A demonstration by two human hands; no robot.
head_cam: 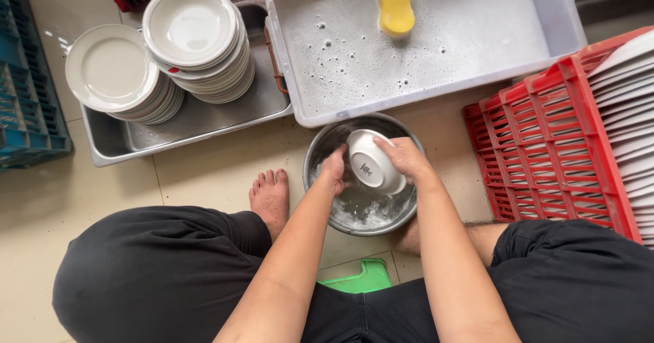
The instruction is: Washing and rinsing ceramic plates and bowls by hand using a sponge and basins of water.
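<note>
Left hand (335, 168) and right hand (403, 156) both grasp white bowl (371, 162), tilted over steel basin (320, 153) of sudsy water on floor. Risk: soapy grip slips, bowl drops, chips against basin.

A beige tiled floor (218, 173) carries everything. On it sit a round steel basin (320, 153), a clear plastic tub (545, 16), a steel tray (204, 121), a red crate (545, 152), a blue crate (27, 111) at the left edge, and a green stool (361, 278).
</note>
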